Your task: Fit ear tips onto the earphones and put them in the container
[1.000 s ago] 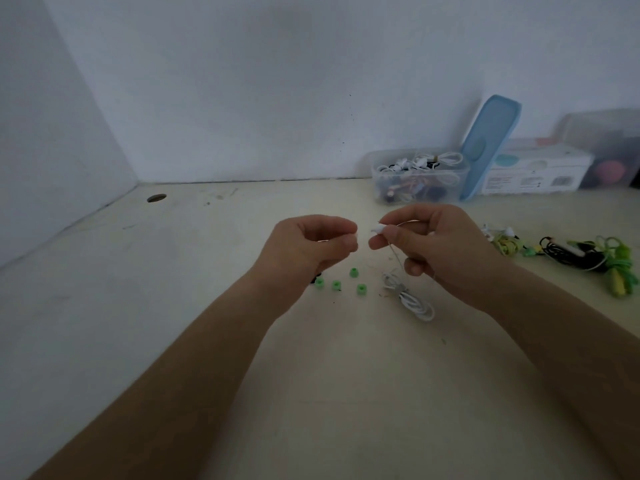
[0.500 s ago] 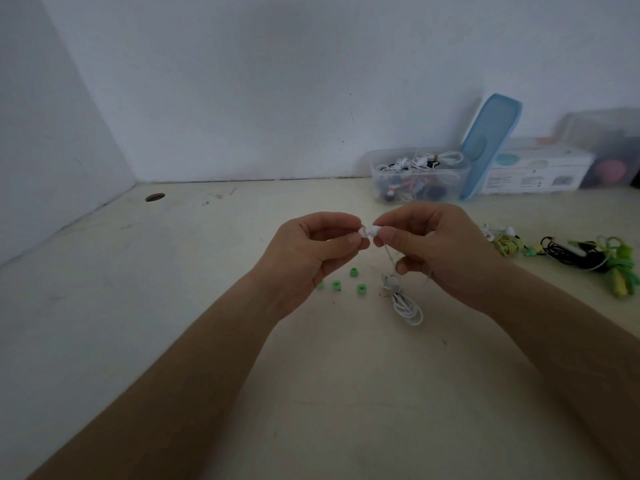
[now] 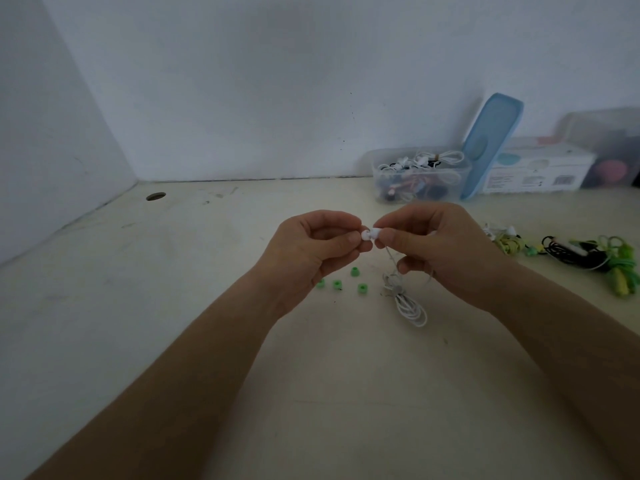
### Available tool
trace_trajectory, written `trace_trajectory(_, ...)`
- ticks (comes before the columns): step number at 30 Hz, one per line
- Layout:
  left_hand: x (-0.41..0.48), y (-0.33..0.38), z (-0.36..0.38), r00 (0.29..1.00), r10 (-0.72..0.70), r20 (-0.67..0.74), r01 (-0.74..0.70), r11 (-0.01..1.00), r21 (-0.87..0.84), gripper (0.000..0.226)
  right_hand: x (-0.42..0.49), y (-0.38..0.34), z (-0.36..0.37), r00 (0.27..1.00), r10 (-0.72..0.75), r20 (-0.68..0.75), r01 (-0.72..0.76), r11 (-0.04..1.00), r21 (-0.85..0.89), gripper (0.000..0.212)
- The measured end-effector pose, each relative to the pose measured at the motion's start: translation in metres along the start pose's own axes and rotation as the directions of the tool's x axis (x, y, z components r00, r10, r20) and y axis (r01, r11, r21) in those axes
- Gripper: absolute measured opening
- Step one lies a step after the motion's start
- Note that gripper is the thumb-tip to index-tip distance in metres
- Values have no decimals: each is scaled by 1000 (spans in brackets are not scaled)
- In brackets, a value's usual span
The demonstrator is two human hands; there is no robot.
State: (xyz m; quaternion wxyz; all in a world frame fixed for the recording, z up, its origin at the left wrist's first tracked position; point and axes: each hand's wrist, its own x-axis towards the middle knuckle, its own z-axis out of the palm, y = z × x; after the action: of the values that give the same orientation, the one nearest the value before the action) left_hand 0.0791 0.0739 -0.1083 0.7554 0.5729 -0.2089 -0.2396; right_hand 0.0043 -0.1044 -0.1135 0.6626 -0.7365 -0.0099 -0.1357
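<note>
Your two hands meet above the middle of a pale, scuffed table, raised off its surface. Your left hand pinches a small white ear tip between thumb and forefinger, the other fingers curled into the palm. Your right hand pinches a white earbud the same way, and the tip and the bud touch end to end in the narrow space between your fingertips; whether the tip is seated on the bud cannot be told. A thin white cable drops from the earbud under your right hand to a tied coil that lies on the table just below that hand. Four loose green ear tips sit on the table near the coil, beneath and just right of your left hand, one partly hidden by it. At the back, against the wall, stands the clear container, open and filled with tangled earphones, well apart from your hands. A light blue lid leans upright against its right side, and a white box sits just beyond that. To the right of your right hand lie more bundled earphones, in black, green and yellow. A small round hole marks the table at the far left.
</note>
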Motion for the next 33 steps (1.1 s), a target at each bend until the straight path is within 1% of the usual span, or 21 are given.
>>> trace_trajectory(4, 0, 0, -1, 999, -10, 35, 10, 1000, -3, 22, -2, -2, 0, 999, -7, 50, 6, 1000, 25, 11)
trace_trajectory(10, 1, -2, -1, 999, -14, 50, 15, 1000, -20, 22, -2, -2, -1, 996, -16, 85, 13, 999, 42, 14)
trace_trajectory(21, 3, -6, 1, 1000, -4, 8, 5, 1000, -24, 20, -1, -2, -1, 999, -25, 23, 26, 1000, -3, 14)
trace_trajectory(25, 2, -7, 2, 1000, -4, -11, 4, 1000, -25, 15, -1, -2, -1, 999, -38, 1, 38, 998, -48, 8)
trace_trajectory(30, 2, -7, 4, 1000, 0, -16, -1, 1000, -28, 23, -2, -2, -1, 999, -42, 2, 42, 997, -69, 8)
trace_trajectory(33, 2, -8, 3, 1000, -6, -20, 6, 1000, -22, 17, -1, -1, -1, 999, -37, 8, 37, 998, -60, 9)
